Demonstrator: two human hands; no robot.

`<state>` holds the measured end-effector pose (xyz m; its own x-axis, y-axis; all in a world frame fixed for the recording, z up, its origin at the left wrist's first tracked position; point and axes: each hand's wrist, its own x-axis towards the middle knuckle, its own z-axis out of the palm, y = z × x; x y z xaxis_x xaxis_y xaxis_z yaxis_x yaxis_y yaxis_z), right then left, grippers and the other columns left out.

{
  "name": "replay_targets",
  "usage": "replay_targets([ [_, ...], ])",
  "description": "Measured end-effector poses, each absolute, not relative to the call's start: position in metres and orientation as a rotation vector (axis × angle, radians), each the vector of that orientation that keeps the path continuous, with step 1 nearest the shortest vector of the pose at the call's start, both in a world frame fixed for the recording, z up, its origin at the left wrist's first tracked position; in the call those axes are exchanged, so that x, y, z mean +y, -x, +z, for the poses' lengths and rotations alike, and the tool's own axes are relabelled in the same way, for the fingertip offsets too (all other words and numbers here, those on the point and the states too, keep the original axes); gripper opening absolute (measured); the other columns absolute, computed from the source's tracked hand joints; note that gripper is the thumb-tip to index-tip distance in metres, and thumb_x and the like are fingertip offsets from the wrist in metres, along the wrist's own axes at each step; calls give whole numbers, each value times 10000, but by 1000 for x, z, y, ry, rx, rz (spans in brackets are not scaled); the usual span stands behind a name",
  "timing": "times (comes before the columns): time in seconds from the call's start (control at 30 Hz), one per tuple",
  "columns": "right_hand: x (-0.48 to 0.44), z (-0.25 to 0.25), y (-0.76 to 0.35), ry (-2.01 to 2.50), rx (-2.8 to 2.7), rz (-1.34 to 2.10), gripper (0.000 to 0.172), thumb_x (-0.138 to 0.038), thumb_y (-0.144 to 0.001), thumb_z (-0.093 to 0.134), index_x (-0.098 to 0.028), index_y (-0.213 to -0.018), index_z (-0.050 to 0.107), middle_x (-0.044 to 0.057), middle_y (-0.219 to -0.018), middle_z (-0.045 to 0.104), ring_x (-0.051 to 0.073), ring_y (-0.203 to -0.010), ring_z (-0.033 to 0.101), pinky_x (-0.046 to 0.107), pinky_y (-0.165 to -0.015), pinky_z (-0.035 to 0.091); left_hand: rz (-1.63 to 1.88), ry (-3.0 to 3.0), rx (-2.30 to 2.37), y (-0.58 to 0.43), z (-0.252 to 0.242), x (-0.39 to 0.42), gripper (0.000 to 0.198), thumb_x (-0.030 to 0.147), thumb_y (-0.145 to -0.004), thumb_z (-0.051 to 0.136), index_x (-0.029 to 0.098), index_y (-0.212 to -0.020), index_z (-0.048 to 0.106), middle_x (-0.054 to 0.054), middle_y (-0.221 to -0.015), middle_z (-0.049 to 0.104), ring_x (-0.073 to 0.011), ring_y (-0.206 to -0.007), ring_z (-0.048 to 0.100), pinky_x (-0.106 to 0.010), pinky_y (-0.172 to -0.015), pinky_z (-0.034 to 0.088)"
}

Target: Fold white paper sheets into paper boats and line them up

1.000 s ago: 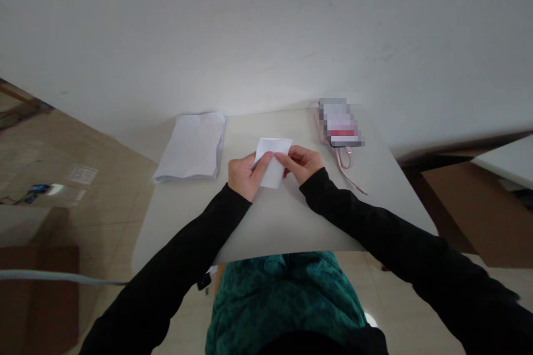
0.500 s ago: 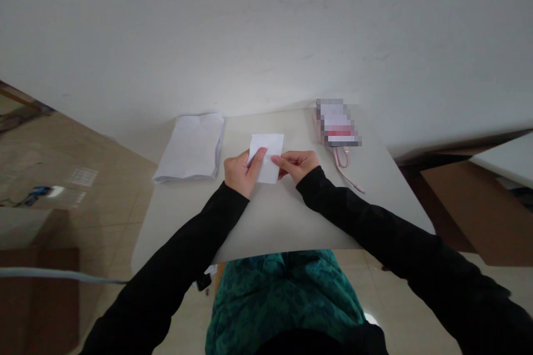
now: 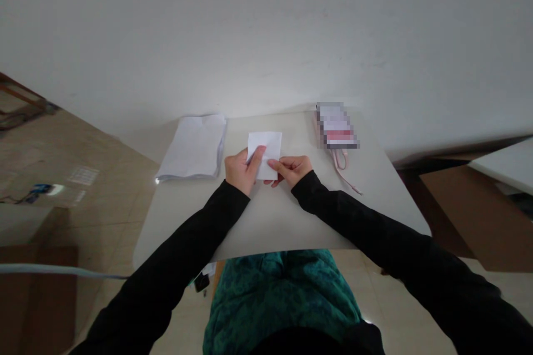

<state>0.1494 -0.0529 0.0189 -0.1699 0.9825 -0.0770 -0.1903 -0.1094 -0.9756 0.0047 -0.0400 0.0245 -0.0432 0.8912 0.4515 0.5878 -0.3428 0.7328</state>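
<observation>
A small white piece of paper [image 3: 268, 147], roughly rectangular and perhaps folded, is held up over the middle of the table. My left hand [image 3: 241, 171] grips its left side, thumb lying across the front face and the other fingers hidden behind. At the lower right edge my right hand [image 3: 293, 169] pinches the paper between thumb and fingers, with some fingertips showing below it. To the left of my hands lies a stack of larger white paper sheets [image 3: 194, 147].
The white table [image 3: 283, 227] stands against a pale wall [image 3: 266, 39]. A blurred-out phone-like device [image 3: 336, 125] sits at its back right, with a pink cable [image 3: 341, 166] trailing forward. Brown cardboard [image 3: 478, 211] is on the right; a grey cable [image 3: 62, 270] crosses at lower left.
My right hand has slid slightly down and left along the paper's right edge, and its fingertips now show under the paper. The left hand keeps its grip.
</observation>
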Motion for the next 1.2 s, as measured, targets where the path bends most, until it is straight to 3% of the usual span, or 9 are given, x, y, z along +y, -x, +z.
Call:
replay_targets([
  [0.17,-54,14,-144,996,-1106,1710,528,-641,-595,714,-123,-583,614,92,-570,693,183,-474,660,236,-364,517,1410,-1931,1603,-1,24,-38,476,447,-852,560,172,-481,447,49,-384,380,-66,-367,406,-203,-388,270],
  [0.3,-56,16,-142,999,-1064,1679,508,-615,-594,733,-127,-568,593,86,-516,671,172,-423,634,244,-374,522,1434,-1834,1571,1,24,-37,416,423,-828,597,167,-510,518,56,-385,396,-59,-346,415,-183,-358,282],
  [0.4,-57,17,-143,974,-1069,1626,480,-594,-628,722,-132,-588,600,72,-518,671,166,-417,630,250,-387,531,1383,-1720,1529,0,24,-36,300,421,-698,725,161,-590,623,54,-433,483,-60,-335,414,-175,-308,298],
  [0.5,-58,15,-143,961,-1142,1567,474,-592,-655,703,-142,-569,582,53,-509,661,131,-378,587,233,-357,499,1341,-1626,1521,-1,24,-37,306,431,-607,786,150,-623,667,36,-474,548,-63,-331,403,-180,-270,300],
  [0.73,-57,13,-146,949,-1204,1549,479,-602,-683,673,-153,-576,546,28,-485,631,123,-357,562,228,-338,465,1384,-1499,1514,-5,27,-38,332,445,-623,774,135,-602,655,20,-488,558,-62,-334,406,-171,-244,298],
  [0.83,-52,9,-151,992,-1366,1488,460,-607,-752,600,-176,-618,512,-21,-415,578,96,-286,476,205,-293,380,1314,-1460,1470,-5,26,-38,335,441,-637,765,130,-605,646,26,-478,549,-54,-316,394,-163,-237,283],
  [1.0,-42,7,-161,1119,-1647,1220,590,-678,-770,509,-182,-456,446,-35,-339,445,47,-298,375,194,-331,279,1134,-1444,1429,-7,25,-41,397,484,-713,689,141,-544,585,35,-404,480,-67,-273,381,-177,-216,263],
  [1.2,-39,19,-165,1076,-1710,1206,629,-667,-746,541,-198,-373,348,-53,-331,325,29,-337,255,239,-361,159,1175,-1444,1420,-8,23,-41,419,502,-774,629,155,-548,566,43,-383,441,-82,-256,395,-183,-198,258],
])
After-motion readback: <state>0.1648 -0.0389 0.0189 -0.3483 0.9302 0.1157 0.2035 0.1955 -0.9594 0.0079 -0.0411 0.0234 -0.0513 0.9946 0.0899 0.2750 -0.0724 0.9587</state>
